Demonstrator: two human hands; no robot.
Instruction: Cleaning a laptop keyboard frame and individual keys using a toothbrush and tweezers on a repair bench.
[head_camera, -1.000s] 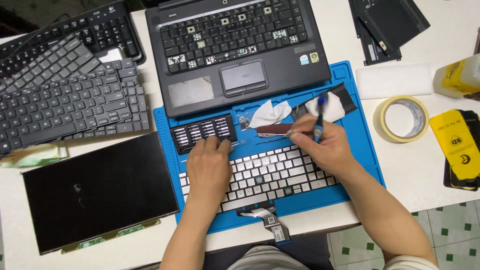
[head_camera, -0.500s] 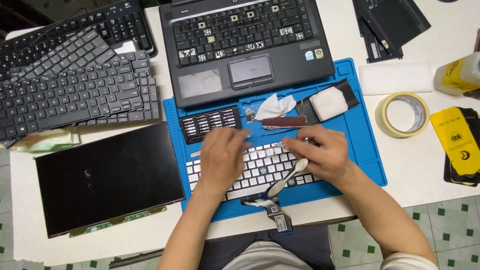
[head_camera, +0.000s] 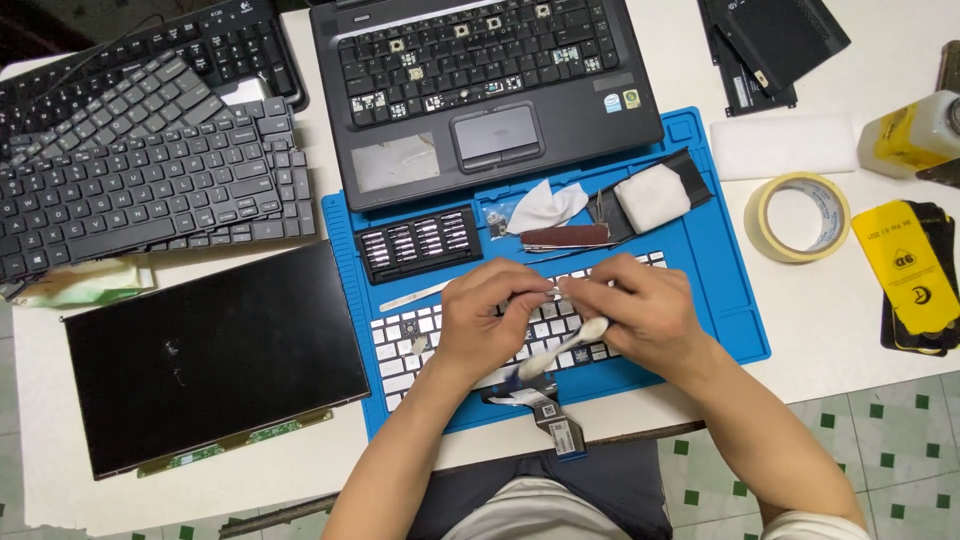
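Over a white keyboard (head_camera: 400, 345) on a blue work mat (head_camera: 720, 300), my two hands meet at the fingertips. My left hand (head_camera: 495, 315) pinches a small pale part that is too small to identify. My right hand (head_camera: 645, 310) touches the same part and also grips a white brush-like tool (head_camera: 562, 348), whose rounded end points down-left over the keys. A ribbon cable (head_camera: 548, 415) hangs off the keyboard's near edge.
An open black laptop (head_camera: 480, 90) with several keys missing lies behind the mat. On the mat are a bit set (head_camera: 418, 243), a white cloth (head_camera: 545, 205), a white pad (head_camera: 650, 195) and a pocket knife (head_camera: 565, 237). Black keyboards (head_camera: 140, 170) and a screen panel (head_camera: 210, 360) lie left. A tape roll (head_camera: 798, 217) and a bottle (head_camera: 910, 130) stand right.
My right hand gave up a blue pen-like tool and took the white brush-like tool. My left hand rose off the keys to meet the right hand's fingertips.
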